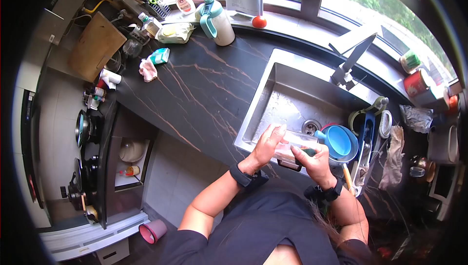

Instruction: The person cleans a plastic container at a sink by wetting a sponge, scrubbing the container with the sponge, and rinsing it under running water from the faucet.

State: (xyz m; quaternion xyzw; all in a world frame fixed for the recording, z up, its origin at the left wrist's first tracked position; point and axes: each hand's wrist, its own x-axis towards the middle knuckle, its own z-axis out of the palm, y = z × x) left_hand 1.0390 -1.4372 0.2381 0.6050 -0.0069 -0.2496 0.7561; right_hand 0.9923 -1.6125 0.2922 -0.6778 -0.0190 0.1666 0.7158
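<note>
Both hands are over the front edge of the steel sink (287, 97). Between them is a clear, see-through container (301, 139). My left hand (268, 144) lies along its left side, fingers wrapped on it. On the right side, my right hand (314, 160) grips the container, with the thumb near its front. What is inside the container is too unclear to tell. Just right of the hands, a blue cup with a handle (338, 140) rests in a larger bowl (352, 154) at the sink's right end. The drain (311, 127) shows behind the container.
The faucet (343, 72) stands behind the sink. A large jug (219, 26), a pink cloth (147, 70) and a teal packet (160, 56) are on the dark counter (195, 87). A tomato (259, 21) sits on the sill. Utensils and a rag (392, 160) lie to the right.
</note>
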